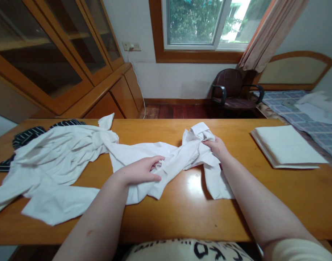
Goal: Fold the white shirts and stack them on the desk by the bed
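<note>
A crumpled white shirt [144,154] lies across the middle of the wooden table [264,195]. My left hand [140,171] rests on its middle with the fingers curled into a bunch of the cloth. My right hand [217,148] grips the shirt's bunched collar end at the right, fingers closed on the fabric. A second white garment [54,163] lies spread out to the left, touching the first.
A dark striped garment [27,136] lies at the table's far left, partly under the white cloth. A folded white stack [287,146] sits at the right. Beyond the table stand a wooden cabinet [73,61], a dark armchair [233,90] and a bed [304,108].
</note>
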A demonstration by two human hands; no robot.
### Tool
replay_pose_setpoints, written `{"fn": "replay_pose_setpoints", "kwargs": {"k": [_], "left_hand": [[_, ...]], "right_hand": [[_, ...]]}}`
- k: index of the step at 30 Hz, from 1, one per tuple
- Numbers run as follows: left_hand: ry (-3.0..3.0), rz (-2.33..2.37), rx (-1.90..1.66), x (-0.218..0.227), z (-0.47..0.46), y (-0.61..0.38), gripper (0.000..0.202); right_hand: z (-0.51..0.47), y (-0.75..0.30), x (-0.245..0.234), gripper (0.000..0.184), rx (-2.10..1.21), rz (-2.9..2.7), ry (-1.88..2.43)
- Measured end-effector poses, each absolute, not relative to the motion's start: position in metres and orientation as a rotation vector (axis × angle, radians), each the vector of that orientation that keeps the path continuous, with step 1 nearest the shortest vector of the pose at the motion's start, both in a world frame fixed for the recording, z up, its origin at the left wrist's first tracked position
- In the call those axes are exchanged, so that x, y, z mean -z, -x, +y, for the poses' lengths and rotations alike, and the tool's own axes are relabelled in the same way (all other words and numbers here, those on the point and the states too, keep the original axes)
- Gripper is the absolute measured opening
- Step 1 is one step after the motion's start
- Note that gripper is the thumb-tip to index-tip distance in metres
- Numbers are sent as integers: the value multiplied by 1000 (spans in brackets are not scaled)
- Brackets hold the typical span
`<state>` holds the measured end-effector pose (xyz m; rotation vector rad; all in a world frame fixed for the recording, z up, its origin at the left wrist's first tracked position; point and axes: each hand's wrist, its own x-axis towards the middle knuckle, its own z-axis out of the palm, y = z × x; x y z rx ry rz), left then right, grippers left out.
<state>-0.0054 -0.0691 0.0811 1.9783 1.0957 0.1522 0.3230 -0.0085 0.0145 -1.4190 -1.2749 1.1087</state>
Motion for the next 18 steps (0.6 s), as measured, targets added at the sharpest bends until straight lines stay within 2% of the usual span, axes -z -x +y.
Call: {"fn": "replay_pose_setpoints", "kwargs": {"k": [3,12,15,18], "left_hand": [[-2010,1366,-394,-76,-62,10,42],[-1679,2234,-1129,-75,-45,42,19],[-1665,2374,-1073,-78,-44,52,16],[-1830,2310,-872,-76,-42,52,21]], "right_hand": [[-5,-327,-14,39,-956,-1368,1653],[-2,-332,-17,39,-540,-1500,1996],[-1,-336,-16,42,-474,-1480,2063],[-1,-337,-14,40,-458,-1526,2030]]}}
